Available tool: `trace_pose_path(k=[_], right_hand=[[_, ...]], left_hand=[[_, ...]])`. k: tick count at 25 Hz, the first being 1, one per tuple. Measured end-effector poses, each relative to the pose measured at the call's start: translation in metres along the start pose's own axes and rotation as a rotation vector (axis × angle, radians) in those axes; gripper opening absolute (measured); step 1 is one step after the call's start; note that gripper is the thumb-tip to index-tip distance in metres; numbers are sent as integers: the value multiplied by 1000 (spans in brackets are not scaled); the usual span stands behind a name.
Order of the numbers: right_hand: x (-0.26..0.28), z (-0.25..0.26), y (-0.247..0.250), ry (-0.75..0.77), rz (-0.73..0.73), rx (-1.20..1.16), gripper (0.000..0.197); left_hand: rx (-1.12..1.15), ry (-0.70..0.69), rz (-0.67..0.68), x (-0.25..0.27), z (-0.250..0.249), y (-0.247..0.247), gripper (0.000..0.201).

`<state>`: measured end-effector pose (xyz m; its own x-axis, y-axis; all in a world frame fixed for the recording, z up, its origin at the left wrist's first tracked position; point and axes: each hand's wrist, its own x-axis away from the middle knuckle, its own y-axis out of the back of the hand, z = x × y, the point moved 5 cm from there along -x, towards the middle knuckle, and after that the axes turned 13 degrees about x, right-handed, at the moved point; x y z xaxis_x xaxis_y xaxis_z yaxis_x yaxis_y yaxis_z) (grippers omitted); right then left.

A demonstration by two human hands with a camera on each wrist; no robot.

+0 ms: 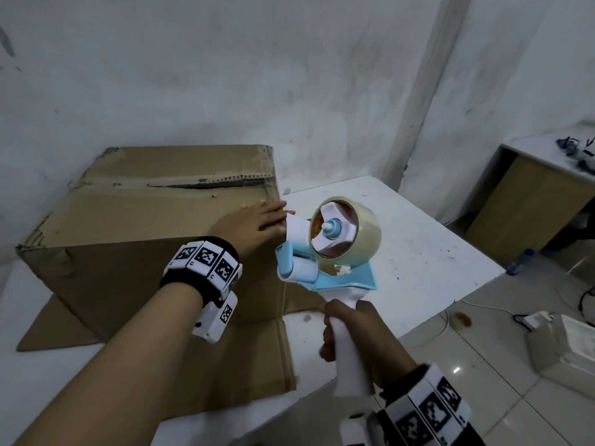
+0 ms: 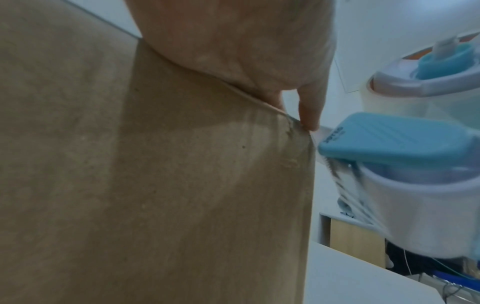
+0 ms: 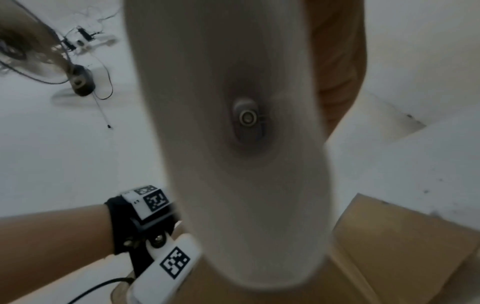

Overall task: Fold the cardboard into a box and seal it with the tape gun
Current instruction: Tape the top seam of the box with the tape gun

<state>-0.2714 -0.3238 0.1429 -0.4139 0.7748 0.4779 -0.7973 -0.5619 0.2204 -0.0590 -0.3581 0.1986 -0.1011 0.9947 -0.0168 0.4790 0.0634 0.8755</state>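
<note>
The box (image 1: 151,226) sits on the white table (image 1: 428,252), its top seam gaping. I worry the tape lands crooked if the flaps spring up. My left hand (image 1: 254,225) presses flat at its right edge; my right hand (image 1: 357,336) grips the tape gun (image 1: 331,249) just beside.

Head overhead; wrists close beside box (image 1: 145,226)

The right hand (image 1: 349,336) is largely hidden behind the tape gun (image 1: 335,249) handle — which blocks most of the right wrist view. The cardboard box (image 1: 154,226) conceals the left hand's (image 1: 254,225) palm; whether tape spans its seam — unclear.
</note>
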Motion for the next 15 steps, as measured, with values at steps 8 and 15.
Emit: trace_pose_path(k=[8, 15], right_hand=[[-5, -9, -18, 12, -44, -66, 28], [-1, -9, -14, -52, -11, -189, 32]], left_hand=[[-60, -24, -1, 2, 2, -4, 55], [-120, -30, -1, 3, 1, -8, 56]])
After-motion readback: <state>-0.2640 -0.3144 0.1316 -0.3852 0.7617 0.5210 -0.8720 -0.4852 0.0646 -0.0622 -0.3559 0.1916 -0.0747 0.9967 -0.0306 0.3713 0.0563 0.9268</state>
